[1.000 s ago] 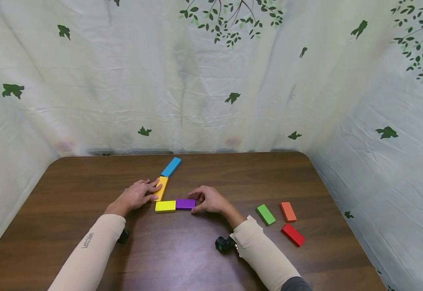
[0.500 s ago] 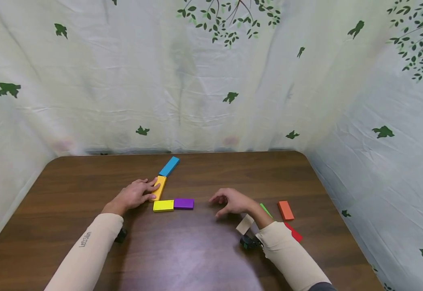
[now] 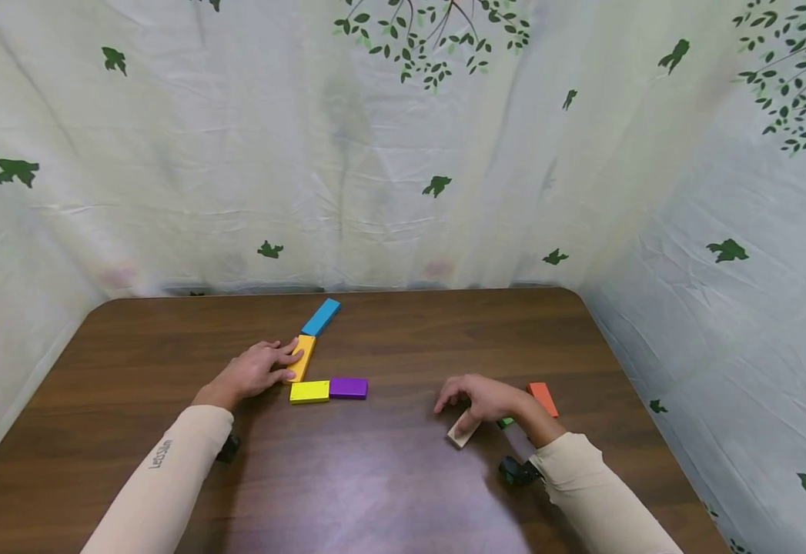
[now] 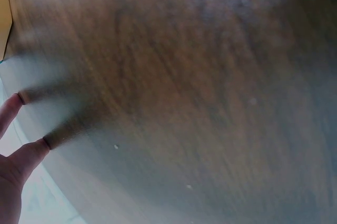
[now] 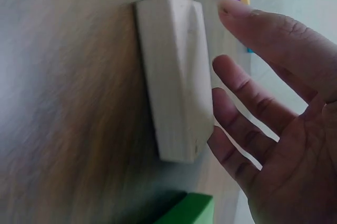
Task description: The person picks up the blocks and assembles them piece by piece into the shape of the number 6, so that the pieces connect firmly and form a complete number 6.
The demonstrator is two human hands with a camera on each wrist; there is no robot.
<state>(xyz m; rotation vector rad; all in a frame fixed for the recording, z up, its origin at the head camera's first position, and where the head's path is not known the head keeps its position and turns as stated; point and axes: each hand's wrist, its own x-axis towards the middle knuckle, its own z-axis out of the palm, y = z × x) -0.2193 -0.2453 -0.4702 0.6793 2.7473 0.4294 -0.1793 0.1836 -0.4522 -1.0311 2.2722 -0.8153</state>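
My left hand (image 3: 253, 375) rests its straight fingertips on an amber block (image 3: 305, 356). A blue block (image 3: 321, 317) adjoins the amber one's far end. At its near end lies a yellow block (image 3: 309, 392), followed by a purple block (image 3: 349, 388) end to end. Over a pale wooden block (image 3: 459, 438) hovers my right hand (image 3: 484, 398). In the right wrist view its spread fingers stand beside that pale block, with thumb and fingers apart. Part of a green block (image 3: 506, 422) shows beneath the right hand.
An orange block (image 3: 543, 399) lies just beyond my right wrist. The brown wooden table (image 3: 347, 477) has rounded far corners. A white curtain (image 3: 347, 154) with green leaf prints hangs behind it and along both sides.
My right hand has left the purple block and moved right, over the pale wooden block. The red block is now hidden behind the right arm. My left hand stays on the amber block.
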